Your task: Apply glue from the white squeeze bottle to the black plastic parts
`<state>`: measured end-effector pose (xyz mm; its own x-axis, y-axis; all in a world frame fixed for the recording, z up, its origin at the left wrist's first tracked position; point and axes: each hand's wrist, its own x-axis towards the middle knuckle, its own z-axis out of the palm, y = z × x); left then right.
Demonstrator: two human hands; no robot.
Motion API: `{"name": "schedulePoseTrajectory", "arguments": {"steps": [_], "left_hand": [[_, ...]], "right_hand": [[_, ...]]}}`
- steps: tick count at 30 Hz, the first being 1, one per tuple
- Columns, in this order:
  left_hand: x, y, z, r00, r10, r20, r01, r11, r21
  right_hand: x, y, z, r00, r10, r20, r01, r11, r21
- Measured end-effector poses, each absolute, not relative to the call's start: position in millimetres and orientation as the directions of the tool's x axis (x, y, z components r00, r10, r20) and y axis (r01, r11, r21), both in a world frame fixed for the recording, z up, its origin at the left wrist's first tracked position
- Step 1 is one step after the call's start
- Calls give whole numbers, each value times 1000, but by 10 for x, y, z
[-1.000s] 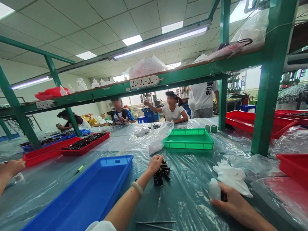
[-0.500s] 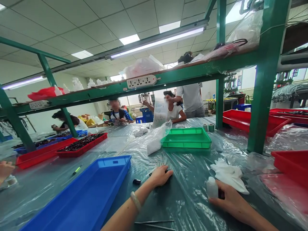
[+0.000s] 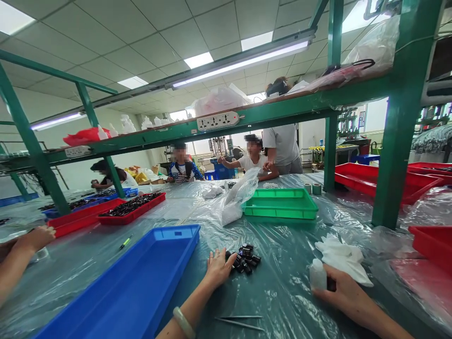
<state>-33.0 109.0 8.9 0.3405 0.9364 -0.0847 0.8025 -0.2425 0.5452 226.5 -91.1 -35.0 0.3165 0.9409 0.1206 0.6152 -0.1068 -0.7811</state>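
My left hand (image 3: 219,269), a pale bangle on its wrist, rests on the plastic-covered table with fingers spread. Its thumb side meets a small pile of shiny black cylindrical pieces (image 3: 247,258); I cannot tell whether any lie under the palm. Held upright in my right hand (image 3: 341,289) is a small translucent white bottle (image 3: 318,274). Something dark shows between that hand's fingers, too hidden to name. Beyond the bottle lies a crumpled white cloth (image 3: 342,254). Metal tweezers (image 3: 240,322) lie on the table near my left forearm.
A long blue tray (image 3: 116,282) stands left of my left arm. Behind the pile are a green tray (image 3: 282,215) and a clear plastic bag (image 3: 233,209). A green shelf post (image 3: 388,188) rises at the right. Another person's hand (image 3: 37,238) reaches in from the left.
My left hand has slid left, uncovering the pile of black pieces, and its fingers have spread. My right hand still holds the bottle. The view has shifted slightly left.
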Motion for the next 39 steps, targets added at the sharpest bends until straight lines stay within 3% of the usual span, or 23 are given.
{"name": "schedulePoseTrajectory", "arguments": {"steps": [5, 9, 13, 18, 22, 30, 33, 39], "left_hand": [[-183, 809, 251, 530, 847, -45, 569, -316, 759], [-146, 722, 302, 593, 805, 12, 448, -342, 826], [-156, 810, 214, 580, 812, 69, 462, -397, 793], [-258, 893, 218, 596, 793, 128, 565, -527, 635], [-350, 838, 296, 647, 756, 94, 617, -593, 518], [-289, 608, 180, 754, 655, 50, 587, -706, 397], [-254, 598, 157, 747, 661, 68, 579, -698, 422], [-231, 629, 148, 691, 719, 65, 547, -580, 603]], "right_hand": [[2272, -930, -331, 405, 903, 142, 621, -158, -768], [2287, -924, -321, 426, 891, 156, 612, -157, -775], [2305, -916, -303, 430, 886, 174, 616, -148, -774], [2316, -935, -261, 425, 891, 160, 606, -149, -782], [2310, -958, -238, 434, 888, 151, 601, -160, -783], [2307, -981, -243, 430, 896, 108, 592, -190, -783], [2299, -984, -227, 429, 898, 94, 589, -199, -783], [2280, -982, -203, 425, 899, 106, 593, -188, -783]]}}
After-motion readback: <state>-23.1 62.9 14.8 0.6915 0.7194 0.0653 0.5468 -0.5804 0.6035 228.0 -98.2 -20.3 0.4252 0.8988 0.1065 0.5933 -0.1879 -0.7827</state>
